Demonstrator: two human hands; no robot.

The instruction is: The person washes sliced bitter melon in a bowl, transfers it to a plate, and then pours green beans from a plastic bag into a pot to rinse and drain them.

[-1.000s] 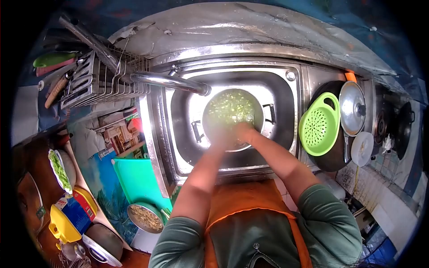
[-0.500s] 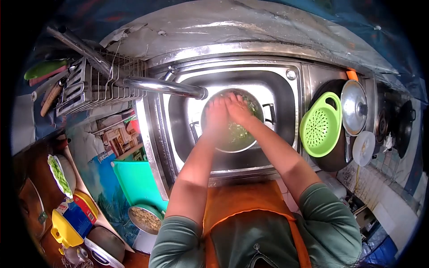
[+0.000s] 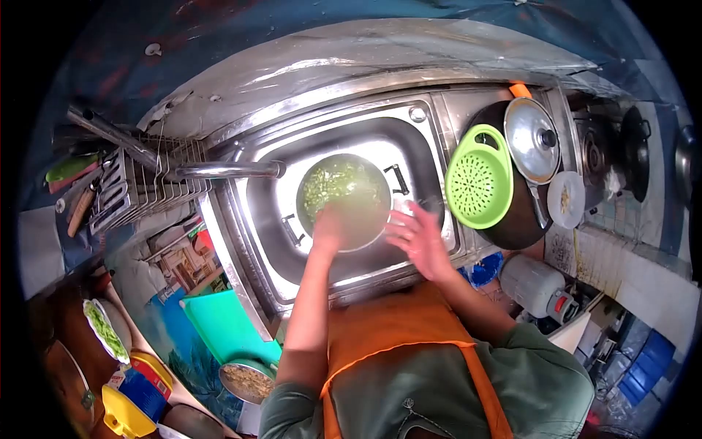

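Observation:
A metal pot with two black side handles stands in the steel sink. Cloudy water and chopped green pieces fill it. My left hand reaches over the near left rim, its fingers down in the water and blurred, so their pose is hidden. Just outside the pot's right rim, above the sink, my right hand is raised with its fingers spread and nothing in it.
Right of the sink lie a green colander, a metal lid and a small pale bowl. The faucet and a wire rack are on the left. Below them is a green board.
My right hand has come out of the pot and moved right and toward me. My left hand has shifted to the pot's near left side. The camera view has turned, moving the sink leftward.

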